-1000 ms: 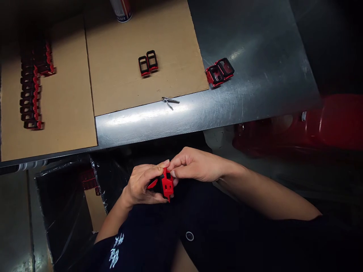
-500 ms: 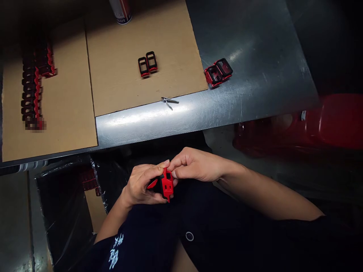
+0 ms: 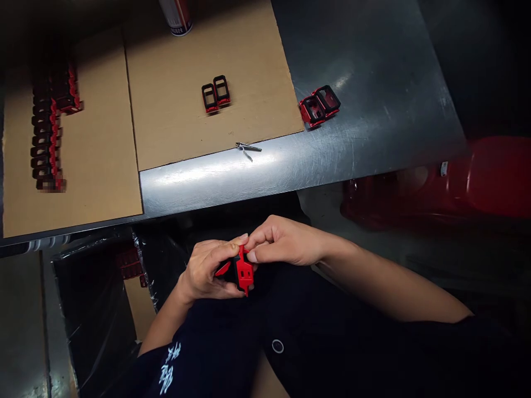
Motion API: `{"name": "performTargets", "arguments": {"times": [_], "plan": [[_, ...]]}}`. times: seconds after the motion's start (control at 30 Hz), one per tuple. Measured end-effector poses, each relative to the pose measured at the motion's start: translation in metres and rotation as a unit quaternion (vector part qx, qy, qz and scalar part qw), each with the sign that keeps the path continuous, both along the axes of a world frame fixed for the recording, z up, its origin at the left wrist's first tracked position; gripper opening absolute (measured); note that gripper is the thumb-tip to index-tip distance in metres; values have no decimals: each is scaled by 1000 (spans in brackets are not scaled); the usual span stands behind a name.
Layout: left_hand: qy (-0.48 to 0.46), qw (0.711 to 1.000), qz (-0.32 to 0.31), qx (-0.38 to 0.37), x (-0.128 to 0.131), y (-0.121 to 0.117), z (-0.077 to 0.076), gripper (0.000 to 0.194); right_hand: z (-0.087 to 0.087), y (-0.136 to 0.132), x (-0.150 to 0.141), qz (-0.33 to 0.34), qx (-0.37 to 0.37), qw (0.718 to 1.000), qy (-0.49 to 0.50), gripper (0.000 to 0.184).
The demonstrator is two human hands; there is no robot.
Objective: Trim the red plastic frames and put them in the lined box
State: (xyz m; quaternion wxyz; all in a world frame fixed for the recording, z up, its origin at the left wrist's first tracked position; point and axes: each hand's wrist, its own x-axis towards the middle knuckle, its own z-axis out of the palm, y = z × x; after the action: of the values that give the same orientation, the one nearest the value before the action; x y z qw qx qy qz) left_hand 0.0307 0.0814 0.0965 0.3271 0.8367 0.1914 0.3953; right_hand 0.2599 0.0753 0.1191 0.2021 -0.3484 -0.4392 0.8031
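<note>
A small angular red-and-black part, apparently moulded plastic, sits between both hands above the person's lap. It looks light, stiff and slightly slick, best held by its outer sides. The left hand is clamped around it; the right hand closes thumb and fingers on its upper corner, though whether they pinch something smaller cannot be told. Beyond lies the brushed-metal surface.

The held part is red and black, the cardboard tan, the navy shirt white-lettered.
</note>
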Motion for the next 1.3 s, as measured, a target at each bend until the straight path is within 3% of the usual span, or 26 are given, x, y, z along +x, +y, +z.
{"name": "performTargets", "arguments": {"times": [0.13, 0.27, 0.43, 0.63, 0.8, 0.87, 0.9, 0.97, 1.07, 1.17, 1.3], "plan": [[-4, 1000, 2, 3, 0, 1, -1, 86, 1, -1, 0, -5, 31, 999, -40, 20], [1, 1000, 3, -5, -1, -1, -1, 83, 0, -1, 1, 16, -14, 999, 34, 24], [6, 1000, 5, -5, -1, -1, -1, 83, 2, -2, 1, -11, 16, 1000, -20, 18], [-4, 1000, 1, -12, -1, -1, -3, 87, 1, -5, 0, 4, -22, 999, 37, 19], [-2, 1000, 10, -8, -3, -3, -6, 87, 6, -9, -8, -47, 43, 994, -91, 33], [-2, 1000, 16, -9, -4, -5, -8, 88, 5, -10, -3, -34, 61, 994, -84, 25], [-3, 1000, 20, -12, -5, -6, -8, 89, 3, -10, 1, -23, 61, 996, -64, 18], [-7, 999, 30, -29, -4, -7, -9, 91, -1, -11, 10, -26, 46, 997, -48, 25], [-28, 998, 30, -42, -2, -7, -11, 93, -3, -12, 14, -76, 30, 988, -131, 26], [-40, 999, 29, -19, 3, -4, -13, 94, 7, -15, 0, -67, 91, 977, -182, 24], [-39, 998, 49, 3, 7, -4, -15, 92, 11, -15, -14, -67, 185, 959, -203, 37]]}}
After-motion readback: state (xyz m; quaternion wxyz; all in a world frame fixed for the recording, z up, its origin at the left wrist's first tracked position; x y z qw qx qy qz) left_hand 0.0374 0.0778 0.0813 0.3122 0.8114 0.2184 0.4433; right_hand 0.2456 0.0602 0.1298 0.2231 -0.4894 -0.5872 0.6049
